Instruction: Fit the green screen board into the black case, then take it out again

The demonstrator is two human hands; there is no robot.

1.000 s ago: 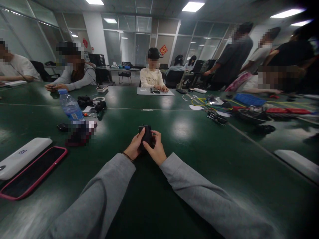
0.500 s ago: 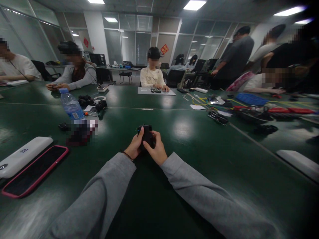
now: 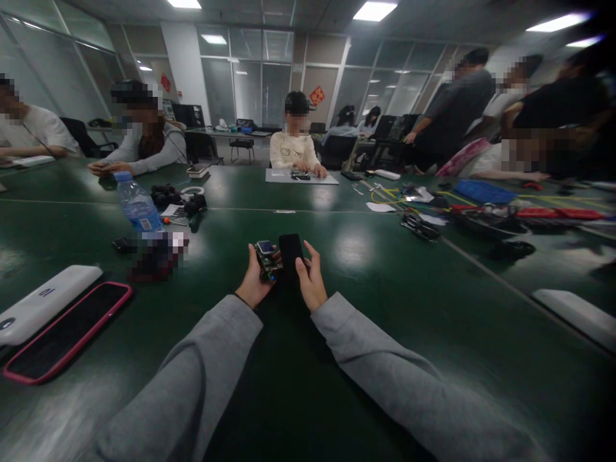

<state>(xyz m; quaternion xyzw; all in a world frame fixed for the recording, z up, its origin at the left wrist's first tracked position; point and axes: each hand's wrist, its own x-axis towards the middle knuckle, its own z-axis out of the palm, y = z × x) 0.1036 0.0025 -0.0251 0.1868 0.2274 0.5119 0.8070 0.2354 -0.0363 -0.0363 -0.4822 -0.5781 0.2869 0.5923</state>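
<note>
From the head camera, think of a clock lying on the picture, with 12 far away and 6 close to the person. The left hand [image 3: 254,283] has hold of a green circuit board [image 3: 267,268], with its thumb up along the 9 o'clock edge. The right hand [image 3: 312,280] has hold of a black case [image 3: 289,251]. Its thumb is at the side of the case, and one finger sticks up, pointing to about 11.

The big thing to see is that the two pieces are side by side. The board is at 9 o'clock from the case, or a bit toward 8, with only a thin space at most. It is too dark there to tell if they touch. The board is nearer the left hand, at about 1 o'clock from that palm. The case is nearer the right hand, at about 11 from it.

The long way of the case runs almost straight from 12 to 6, with one short end toward 12. Its wide dark face shows, but I can't tell which side is the front. The board leans more: its long way seems to go from 11 to 5. A small shiny square [image 3: 265,247] sits at its 11 o'clock end. Both pieces are over the green table [image 3: 409,314].
</note>
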